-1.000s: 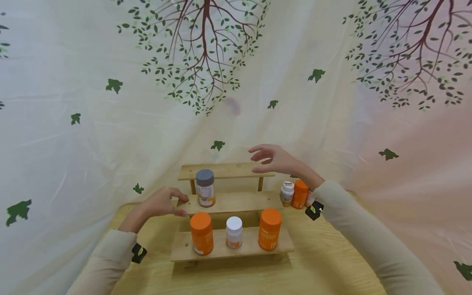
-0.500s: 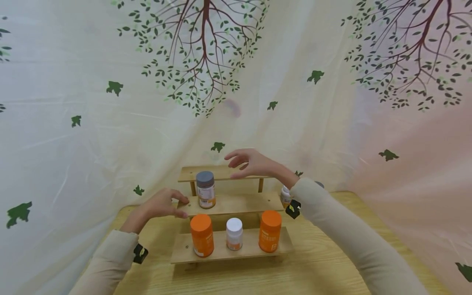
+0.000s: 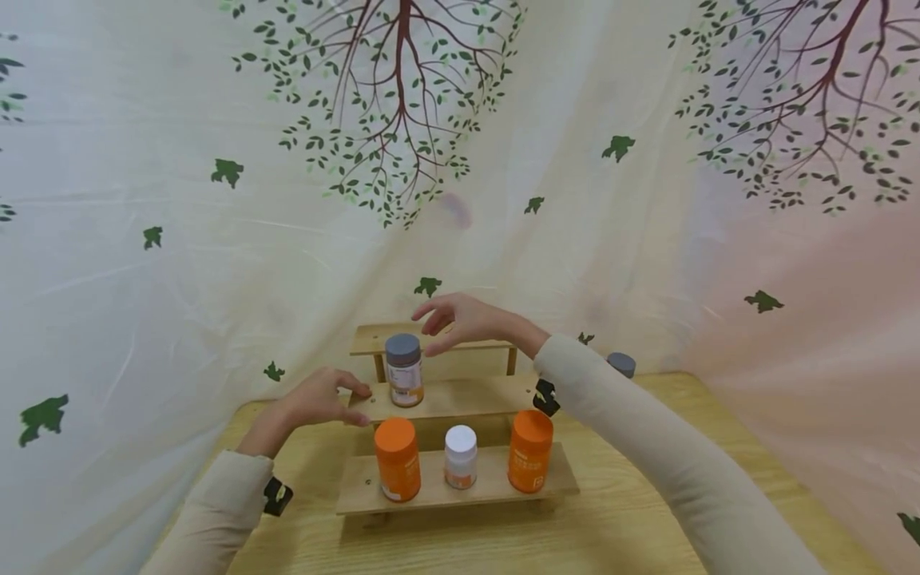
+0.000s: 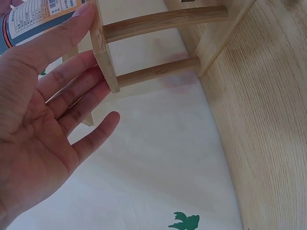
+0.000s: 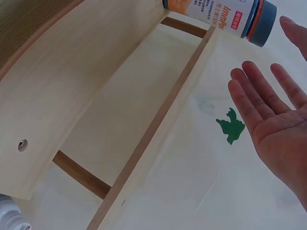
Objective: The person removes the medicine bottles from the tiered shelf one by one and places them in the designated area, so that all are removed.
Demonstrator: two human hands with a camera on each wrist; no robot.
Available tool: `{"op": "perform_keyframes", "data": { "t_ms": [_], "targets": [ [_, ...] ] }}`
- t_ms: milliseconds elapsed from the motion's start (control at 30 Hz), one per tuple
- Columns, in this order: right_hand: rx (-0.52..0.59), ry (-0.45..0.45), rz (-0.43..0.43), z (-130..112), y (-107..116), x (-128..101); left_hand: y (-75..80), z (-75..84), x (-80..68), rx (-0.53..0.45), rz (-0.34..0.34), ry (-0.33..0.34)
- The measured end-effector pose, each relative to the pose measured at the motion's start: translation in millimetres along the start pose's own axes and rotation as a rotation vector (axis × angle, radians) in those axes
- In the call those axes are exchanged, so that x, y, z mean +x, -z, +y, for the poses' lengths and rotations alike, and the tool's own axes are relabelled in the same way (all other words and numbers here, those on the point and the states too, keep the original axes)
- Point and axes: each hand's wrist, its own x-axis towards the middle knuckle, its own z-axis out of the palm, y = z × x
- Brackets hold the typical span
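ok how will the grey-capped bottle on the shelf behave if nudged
The grey-capped bottle looks like stiff plastic, so it probably won't squash. Its rounded sides suggest it could roll if knocked over. Taller than wide, it may tip if pushed near its top.

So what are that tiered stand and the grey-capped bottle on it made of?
The tiered stand looks like smooth pale wood, perhaps unvarnished: grain shows on its rods. The grey-capped bottle is probably plastic, judging by its smooth, dull cap; a printed label hides much of it, so glass stays possible.
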Motion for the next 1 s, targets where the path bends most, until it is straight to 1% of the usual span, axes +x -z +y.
{"op": "perform_keyframes", "data": {
  "t_ms": [267, 433, 567, 667, 800, 1000],
  "targets": [
    [0.016, -0.017, -0.09, 1.4, -3.7, 11.6, -1.0, -0.5, -0.4, -0.004, 0.001, -0.008],
    [0.044, -0.053, -0.142, 1.8, -7.9, 17.9, -1.2, -0.9, -0.5, -0.002, 0.007, -0.007],
    [0.044, -0.072, -0.156, 1.9, -11.9, 22.1, -1.5, -1.4, -0.6, -0.007, 0.013, -0.005],
    [0.04, -0.064, -0.165, 2.2, -15.4, 24.1, -2.9, -2.9, -0.3, -0.015, 0.016, -0.006],
    [0.064, -0.049, -0.185, 4.0, -19.8, 25.5, -4.8, -5.4, 0.4, -0.014, 0.014, -0.004],
    [0.068, -0.039, -0.181, 3.9, -22.1, 26.0, -3.6, -6.3, 1.7, -0.029, 0.013, 0.005]
  ]
}}
